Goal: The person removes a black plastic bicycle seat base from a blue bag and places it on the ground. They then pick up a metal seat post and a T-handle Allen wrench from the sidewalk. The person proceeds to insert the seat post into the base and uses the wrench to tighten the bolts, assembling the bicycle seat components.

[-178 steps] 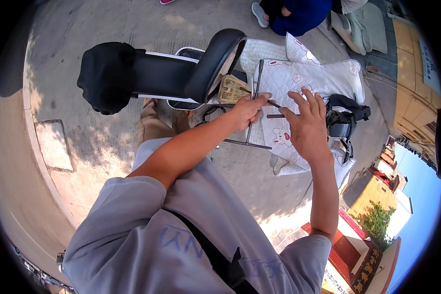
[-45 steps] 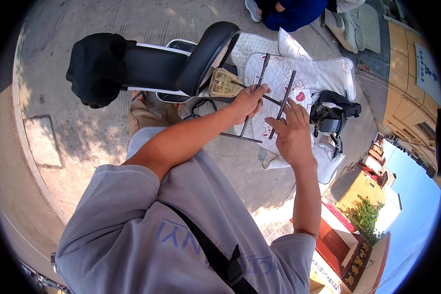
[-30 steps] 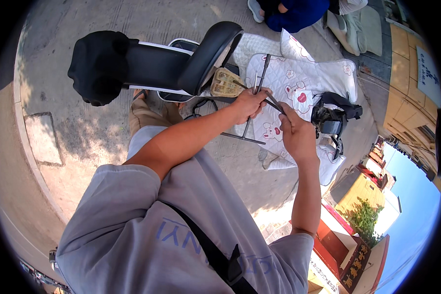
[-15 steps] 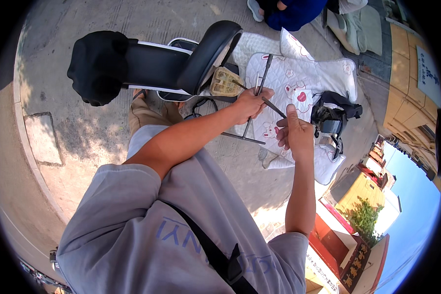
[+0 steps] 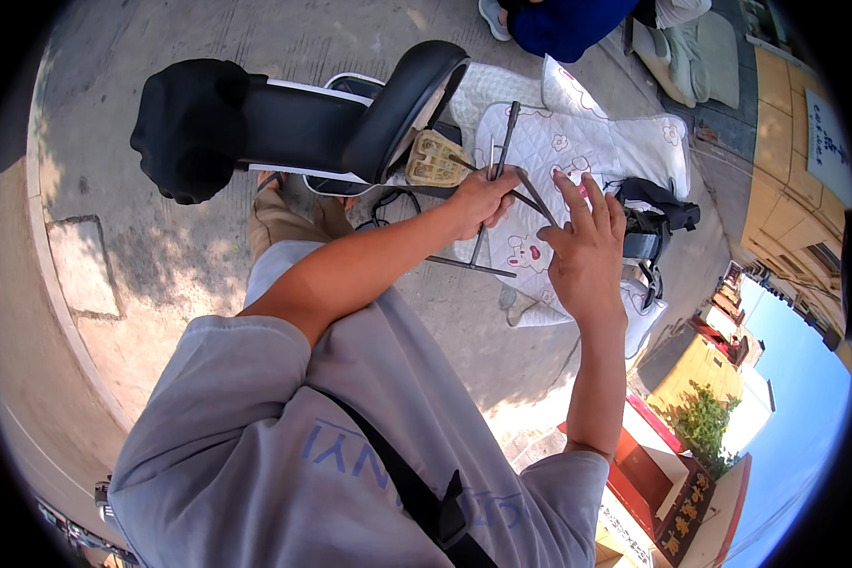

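Observation:
My left hand (image 5: 481,202) is closed round a thin, dark metal-tube frame (image 5: 480,251), gripping it where several rods meet. One long tube of the frame runs past the fist, with a crossbar at its lower end. Two more dark rods (image 5: 537,201) slant from the fist toward my right hand (image 5: 585,241). That hand is open, its fingers spread over a white quilted cover with rabbit prints (image 5: 625,142). Its thumb is at the tip of the slanting rods; whether it touches them I cannot tell.
A scooter with a long black seat (image 5: 298,133) and a black backrest (image 5: 402,114) stands left of the frame. A yellowish ribbed part (image 5: 435,159) lies by it. Right of the cover is a black scooter front (image 5: 642,241). A person in blue (image 5: 573,24) is at the top.
My right hand has moved up and right and its fingers have spread out. The slanting rods have parted a little. My left hand keeps its hold on the frame.

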